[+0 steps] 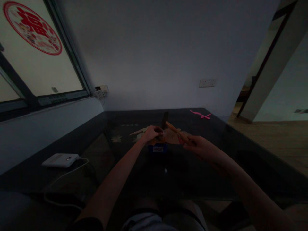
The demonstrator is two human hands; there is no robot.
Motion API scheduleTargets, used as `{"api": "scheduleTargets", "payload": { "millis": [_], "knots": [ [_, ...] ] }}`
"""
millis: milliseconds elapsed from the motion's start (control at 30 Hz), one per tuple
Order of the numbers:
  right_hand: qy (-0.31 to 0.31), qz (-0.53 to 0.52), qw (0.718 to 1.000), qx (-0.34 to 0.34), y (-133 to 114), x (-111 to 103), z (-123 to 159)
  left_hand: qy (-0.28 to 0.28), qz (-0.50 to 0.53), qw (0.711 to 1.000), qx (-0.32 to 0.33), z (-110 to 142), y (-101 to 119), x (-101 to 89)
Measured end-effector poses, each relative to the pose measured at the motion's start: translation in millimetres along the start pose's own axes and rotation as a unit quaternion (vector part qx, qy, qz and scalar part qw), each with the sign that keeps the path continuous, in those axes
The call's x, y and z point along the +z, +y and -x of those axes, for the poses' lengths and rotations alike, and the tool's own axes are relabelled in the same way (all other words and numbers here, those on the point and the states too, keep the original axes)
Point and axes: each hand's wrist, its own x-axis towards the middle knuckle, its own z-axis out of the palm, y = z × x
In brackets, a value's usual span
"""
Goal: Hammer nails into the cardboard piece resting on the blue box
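My right hand (198,146) is closed around the wooden handle of a hammer (176,131), its dark, blocky head upright at the far end. Beneath the handle lies a flat brown piece (172,137), like cardboard or thin wood, with faint marks on it. My left hand (152,133) rests on the left part of that piece, its thumb and fingers pinched together close to the hammer head. Whatever is between those fingertips is too small and dim to name. Under the brown piece, a blue box (158,148) with a pale label shows at the front.
The dark, glossy table (134,179) reaches to the wall. On its left lies a white power bank (61,160) with a white cable (64,175) hanging over the front edge. A pink ribbon (202,115) lies at the back right. Wall sockets (207,83) are above the table.
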Motion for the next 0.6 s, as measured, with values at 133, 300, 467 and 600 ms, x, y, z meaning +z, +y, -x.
{"api": "scheduleTargets", "payload": {
  "millis": [133, 300, 467, 600],
  "knots": [
    [0.005, -0.006, 1.0, -0.025, 1.6, 0.1, -0.3, 0.003, 0.005, 1.0, 0.003, -1.5, -3.8, 1.0],
    [-0.007, 0.007, 1.0, -0.006, 5.0, 2.3, -3.1, -0.001, 0.008, 1.0, -0.006, -0.5, -1.7, 1.1],
    [-0.004, -0.014, 1.0, -0.017, -0.3, -1.9, 0.2, 0.001, 0.001, 1.0, 0.006, -1.0, 0.1, 0.9],
    [-0.014, -0.018, 1.0, -0.007, 3.2, -0.6, -0.4, -0.003, 0.002, 1.0, 0.003, -2.6, -3.8, 1.5]
  ]
}}
